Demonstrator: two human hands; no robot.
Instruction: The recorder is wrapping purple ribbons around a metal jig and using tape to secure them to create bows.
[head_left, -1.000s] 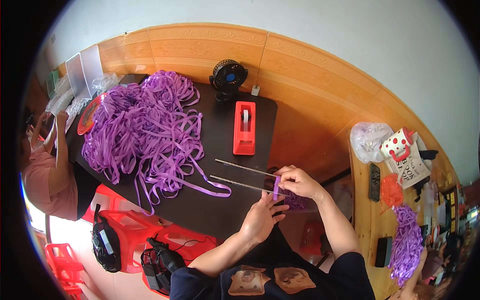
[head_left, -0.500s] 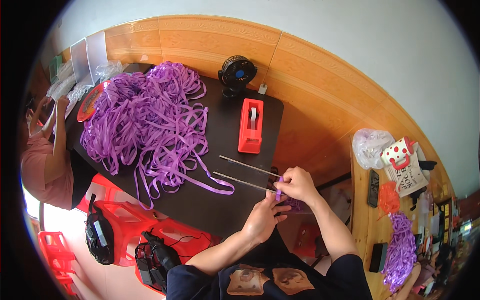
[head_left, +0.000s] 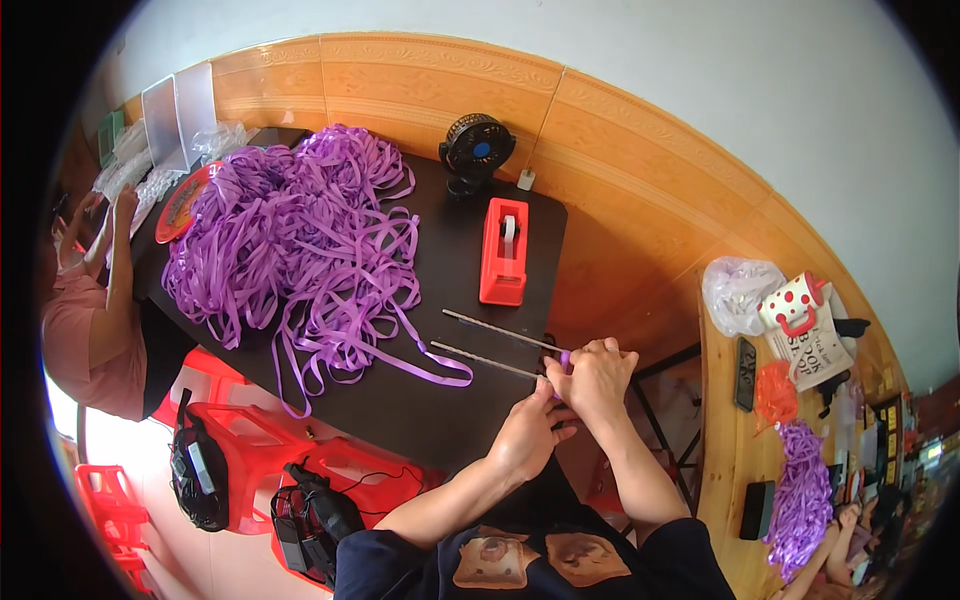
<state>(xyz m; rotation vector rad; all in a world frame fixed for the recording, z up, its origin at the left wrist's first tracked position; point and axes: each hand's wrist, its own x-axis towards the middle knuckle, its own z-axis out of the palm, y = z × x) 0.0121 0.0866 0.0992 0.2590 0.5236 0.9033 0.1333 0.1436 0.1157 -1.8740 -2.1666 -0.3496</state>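
Note:
Two thin metal rods [head_left: 488, 361] stick out side by side over the black table's right part, with their near ends at my hands. A short piece of purple ribbon [head_left: 565, 359] shows around the far rod's end. My right hand [head_left: 598, 385] is closed on this ribbon, its fingers bent over the rod ends. Just left of it, my left hand [head_left: 525, 437] pinches with thumb and forefinger at the near rod's end, other fingers loosely spread; what lies in the pinch is mostly hidden. A big tangled heap of purple ribbon [head_left: 290, 230] covers the table's left half.
A red tape dispenser [head_left: 502, 272] and a black fan [head_left: 477, 150] stand beyond the rods. Red stools [head_left: 260, 440] hold black bags at the left. On a wooden table [head_left: 725, 440] at right lie more ribbon and a spotted mug [head_left: 793, 302]. A person [head_left: 98, 340] sits far left.
My right hand has turned and closed over the rod ends, covering most of the ribbon that showed between the rods. My left hand has stayed nearly in place.

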